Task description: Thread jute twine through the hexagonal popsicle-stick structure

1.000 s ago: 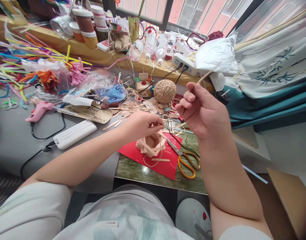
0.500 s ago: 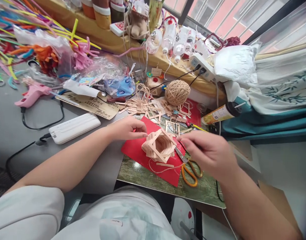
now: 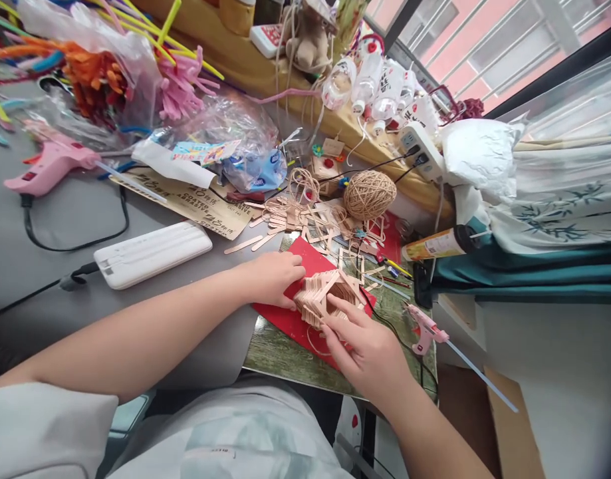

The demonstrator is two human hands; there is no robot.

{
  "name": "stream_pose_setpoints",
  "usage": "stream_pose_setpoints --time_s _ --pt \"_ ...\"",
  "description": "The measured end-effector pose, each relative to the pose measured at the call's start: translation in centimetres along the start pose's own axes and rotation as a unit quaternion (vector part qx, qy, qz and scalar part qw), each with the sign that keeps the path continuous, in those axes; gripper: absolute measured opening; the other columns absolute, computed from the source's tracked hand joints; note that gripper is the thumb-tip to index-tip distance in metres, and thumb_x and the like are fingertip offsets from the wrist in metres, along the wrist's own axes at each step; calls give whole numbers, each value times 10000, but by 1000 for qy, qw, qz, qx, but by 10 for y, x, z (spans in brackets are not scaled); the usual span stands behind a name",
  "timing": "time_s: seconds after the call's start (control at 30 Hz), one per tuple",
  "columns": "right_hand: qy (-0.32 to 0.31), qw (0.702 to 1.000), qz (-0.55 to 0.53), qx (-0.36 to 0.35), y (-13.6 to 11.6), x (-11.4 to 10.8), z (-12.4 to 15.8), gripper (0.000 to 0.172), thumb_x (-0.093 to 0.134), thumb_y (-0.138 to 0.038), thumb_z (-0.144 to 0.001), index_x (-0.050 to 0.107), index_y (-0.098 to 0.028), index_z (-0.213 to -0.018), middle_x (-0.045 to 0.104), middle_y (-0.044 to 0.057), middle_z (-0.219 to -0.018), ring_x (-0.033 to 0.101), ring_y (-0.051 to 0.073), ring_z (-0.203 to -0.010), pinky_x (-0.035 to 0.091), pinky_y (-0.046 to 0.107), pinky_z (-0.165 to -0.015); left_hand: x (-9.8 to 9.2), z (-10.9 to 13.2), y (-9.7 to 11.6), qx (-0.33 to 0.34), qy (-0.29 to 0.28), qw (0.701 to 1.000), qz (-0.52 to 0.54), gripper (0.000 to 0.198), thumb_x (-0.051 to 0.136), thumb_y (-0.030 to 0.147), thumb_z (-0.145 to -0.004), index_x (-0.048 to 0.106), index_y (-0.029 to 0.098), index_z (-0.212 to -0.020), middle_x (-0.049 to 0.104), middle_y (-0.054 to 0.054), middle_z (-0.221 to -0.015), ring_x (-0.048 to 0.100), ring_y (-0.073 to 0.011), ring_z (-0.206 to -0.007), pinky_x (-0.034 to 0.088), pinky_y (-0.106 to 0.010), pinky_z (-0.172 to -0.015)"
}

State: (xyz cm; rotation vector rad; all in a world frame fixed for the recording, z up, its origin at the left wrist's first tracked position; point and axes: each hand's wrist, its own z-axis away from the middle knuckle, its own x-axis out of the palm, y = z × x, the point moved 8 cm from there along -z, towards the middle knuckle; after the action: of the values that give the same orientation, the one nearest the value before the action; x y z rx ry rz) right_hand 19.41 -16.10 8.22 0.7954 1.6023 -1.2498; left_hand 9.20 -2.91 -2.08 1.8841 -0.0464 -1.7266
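A small hexagonal basket of stacked wooden sticks [image 3: 319, 294] stands on a red paper sheet [image 3: 280, 317] at the table's near edge. My left hand [image 3: 274, 277] lies curled on the red sheet and presses against the basket's left side. From the near right, my right hand [image 3: 369, 347] grips the basket, its fingers bent over the rim. A thin piece of twine curls on the sheet below the basket. Behind it sits a ball of twine [image 3: 369, 194] among loose wooden sticks [image 3: 285, 218].
A white power bank [image 3: 153, 253] with a black cable lies to the left, a pink glue gun [image 3: 48, 164] beyond it. A smaller glue gun [image 3: 425, 327] and a glue tube [image 3: 435, 245] lie to the right. Bags of coloured pipe cleaners, bottles and a power strip [image 3: 419, 142] crowd the back.
My right hand came down from holding twine up in the air and now grips the stick basket. The orange scissors are now hidden behind it. My left hand stayed at the basket.
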Motion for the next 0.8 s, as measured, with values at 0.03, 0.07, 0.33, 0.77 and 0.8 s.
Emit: stream_pose_setpoints --time_s 0.03,0.07,0.33,0.77,0.8 --pt "-4 1000 10 2 -4 0 1 218 579 -214 -1073 796 -242 -1071 810 130 -1300 754 291 -1318 640 338 -903 0 0 0 1 5 1000 -1 488 856 559 -843 723 177 -1117 692 -119 -1160 689 -314 -1051 498 -398 -848" --pt "-8 1000 16 6 -7 1 1 230 571 -212 -1076 797 -248 -1057 819 119 -1280 750 289 -1327 637 333 -894 1 0 0 2 7 1000 -2 453 839 543 -862 723 179 -1105 691 -116 -1146 688 -314 -1051 501 -403 -854" --pt "-50 994 80 47 -10 17 -2 265 556 -256 -1097 793 -242 -980 764 76 -1116 743 170 -825 509 291 -691 10 -3 -2 -8 30 999 42 806 879 476 -796 594 190 -1493 644 -158 -1457 623 -368 -1319 486 -455 -1089" --pt "-21 992 121 15 -10 38 6 189 586 -211 -1056 674 -195 -890 670 77 -1044 582 160 -721 337 333 -629 9 -16 9 17 9 989 150 808 849 419 -856 508 299 -1579 686 -108 -1461 641 -342 -1311 467 -452 -1107" --pt "-22 993 116 15 -8 38 6 192 581 -215 -1062 674 -194 -895 669 78 -1038 590 163 -729 346 333 -631 9 -16 10 21 9 989 148 773 844 395 -861 526 300 -1559 683 -105 -1463 636 -341 -1319 465 -451 -1107"
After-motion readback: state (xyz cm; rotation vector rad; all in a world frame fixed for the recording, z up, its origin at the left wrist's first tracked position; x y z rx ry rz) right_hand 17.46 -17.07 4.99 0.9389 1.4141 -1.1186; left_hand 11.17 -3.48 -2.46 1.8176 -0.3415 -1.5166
